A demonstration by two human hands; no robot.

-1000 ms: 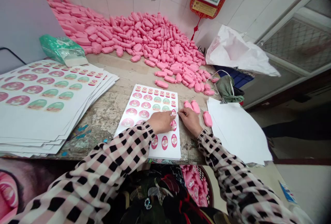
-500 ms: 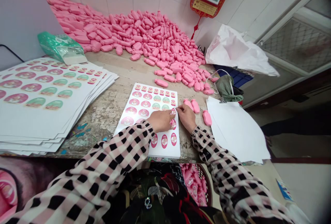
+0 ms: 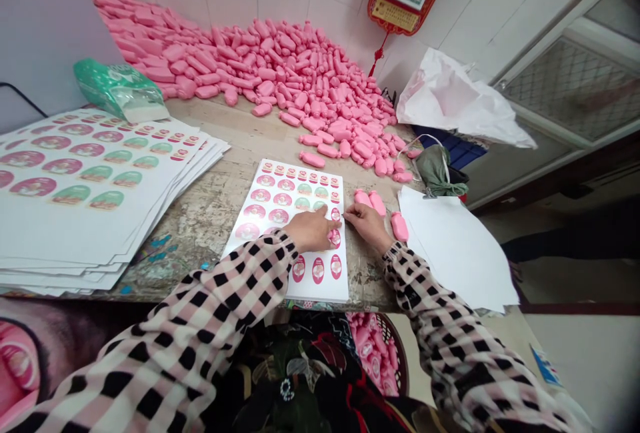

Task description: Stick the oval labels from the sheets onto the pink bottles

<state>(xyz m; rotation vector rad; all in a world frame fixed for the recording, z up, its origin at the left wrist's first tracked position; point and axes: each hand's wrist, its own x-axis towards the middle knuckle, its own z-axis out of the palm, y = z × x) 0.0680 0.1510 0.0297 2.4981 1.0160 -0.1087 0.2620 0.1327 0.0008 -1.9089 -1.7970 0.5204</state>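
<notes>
A sheet of pink and green oval stickers point(image 3: 317, 287) lies in front of me on the worn table. My left hand point(image 3: 311, 229) rests on its right part, a finger pointing at the right column and something small and pink under the fingers. Just off the sheet's right edge is my right hand point(image 3: 369, 223), its thumb and forefinger pinched at the edge; whatever is between them is too small to make out. Beyond it lie two pink bottles point(image 3: 377, 203) side by side, and another pink bottle point(image 3: 399, 227) sits to the right.
Pink bottles are heaped point(image 3: 300, 73) along the wall. Stacked sticker sheets point(image 3: 65, 226) and a green packet point(image 3: 120, 89) occupy the left. White paper point(image 3: 455, 246), a cloth bag point(image 3: 435, 169) and a white sack point(image 3: 460, 99) are at right. A basket point(image 3: 400, 353) of labelled bottles stands below.
My right hand has shifted slightly right and its fingers have drawn a little away from my left hand. The left hand has moved slightly, staying on the sheet.
</notes>
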